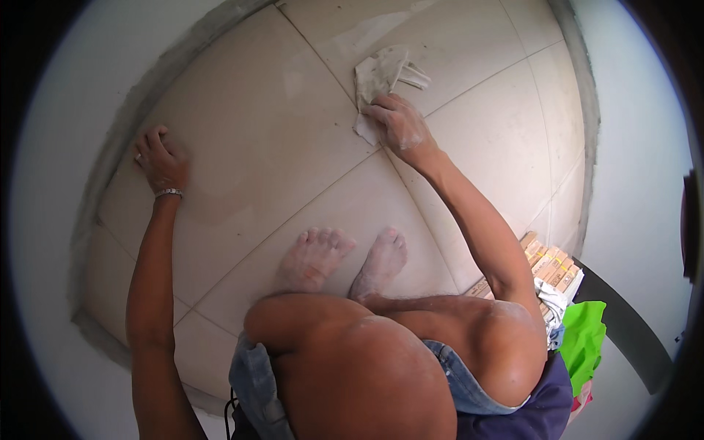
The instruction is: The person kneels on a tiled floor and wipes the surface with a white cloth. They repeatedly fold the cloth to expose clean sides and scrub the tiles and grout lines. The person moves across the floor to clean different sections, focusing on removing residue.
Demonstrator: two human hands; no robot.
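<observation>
My right grip [402,132] is closed with the fingertips bunched on the near part of a crumpled, off-white cloth [381,70], pale powder smudged over the back of the hand. The cloth lies on the tiled floor [235,117] ahead of me, right of centre; most of it spreads beyond my fingers, one folded flap sticks out to the right, and a small corner shows on the near side, close to where the tile joints cross. My left grip [163,165] is well apart from it, low by the left edge of the floor, its fingers bent; the underside is hidden, so I cannot tell how far it is closed or whether it presses on the tile. A pale bracelet [169,193] circles that wrist. Between my arms, my two bare feet, the left foot [312,260] and the right foot [380,260], stand on the tiles, whitened with dust, and my bent knees rise in front of them below rolled blue denim [253,381]. Past my right elbow sits a stack of light brown pieces [554,268] with yellow bands, and beside it a white bundle [551,297] and a bright green cloth [584,337]. Farther out, a rough grey strip [139,92] edges the floor along the foot of the pale wall [55,161].
</observation>
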